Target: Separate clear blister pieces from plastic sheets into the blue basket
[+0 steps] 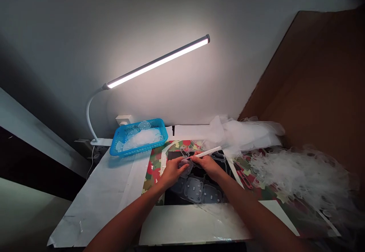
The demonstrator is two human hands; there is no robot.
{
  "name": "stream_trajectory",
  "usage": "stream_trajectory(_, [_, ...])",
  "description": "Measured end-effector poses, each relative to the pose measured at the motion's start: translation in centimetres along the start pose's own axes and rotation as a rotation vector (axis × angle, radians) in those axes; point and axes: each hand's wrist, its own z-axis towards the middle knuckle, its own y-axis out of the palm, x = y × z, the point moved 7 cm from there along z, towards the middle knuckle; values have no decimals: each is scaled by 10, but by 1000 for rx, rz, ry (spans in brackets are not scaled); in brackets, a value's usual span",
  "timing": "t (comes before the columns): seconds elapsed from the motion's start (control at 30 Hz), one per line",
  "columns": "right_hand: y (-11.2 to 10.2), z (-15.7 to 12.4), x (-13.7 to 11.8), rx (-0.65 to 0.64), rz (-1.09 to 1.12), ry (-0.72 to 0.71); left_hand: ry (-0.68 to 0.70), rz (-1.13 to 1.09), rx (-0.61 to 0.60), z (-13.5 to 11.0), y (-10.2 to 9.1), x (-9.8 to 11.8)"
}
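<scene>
My left hand (pixel 172 172) is closed, thumb against fingers, on a small translucent plastic piece (pixel 186 173). Close beside it, my right hand (pixel 209 165) grips a slim white stick-like tool (pixel 210 152), whose far end points up to the right. The tool's working tip is hidden at my fingers. Under both hands lies a black mat (pixel 171 200). Translucent rounded shapes with small white marks (pixel 194 190) rest on it below my wrists, and thin clear cut-out outlines (pixel 186 151) lie at its upper edge.
A blue basket (pixel 114 151) at the left holds translucent pieces. To the right are a heap of clear scraps (pixel 296 172), white filmy sheets (pixel 248 134) and a red-handled tool (pixel 244 179). A lit lamp (pixel 159 59) spans overhead; cardboard (pixel 313 84) stands at right.
</scene>
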Motion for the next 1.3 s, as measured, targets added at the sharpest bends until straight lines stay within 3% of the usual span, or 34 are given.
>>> stream_trajectory(0.1, [0, 5, 4, 17, -73, -48, 28, 3, 43, -5, 0, 2])
stream_trajectory(0.27, [-30, 16, 5, 268, -386, -148, 22, -182, 217, -16, -15, 2])
stream_trajectory(0.43, [-41, 14, 2, 250, -298, -148, -57, -600, 118, -17, -14, 1])
stream_trajectory(0.6, [-52, -6, -6, 309, -279, -156, -59, -692, 68, -16, -14, 6])
stream_trajectory(0.83, [-60, -45, -2, 228, -250, -58, -74, -787, 49, -18, -5, 3])
stream_trajectory(0.9, [-70, -60, 1, 254, -267, -48, -43, -748, 150, -8, -25, -2])
stream_trajectory(1.0, [-93, -83, 8, 359, -303, -52, 36, -534, 432, 14, -99, -6])
stream_trajectory(1.07, [-109, -97, 15, 425, -278, -43, 109, -178, 575, 28, -151, 2])
stream_trajectory(1.1, [-115, -102, 19, 441, -246, -33, 147, 80, 641, 32, -170, 8])
stream_trajectory(1.13, [-119, -106, 24, 445, -205, -17, 158, 157, 653, 37, -178, 10])
stream_trajectory(1.2, [-123, -110, 33, 434, -103, 23, 201, 246, 592, 43, -165, 12])
stream_trajectory(1.23, [-123, -111, 37, 425, -47, 46, 239, 270, 493, 43, -142, 14])
stream_trajectory(1.3, [-122, -108, 43, 408, 49, 89, 334, 332, 235, 34, -77, 18])
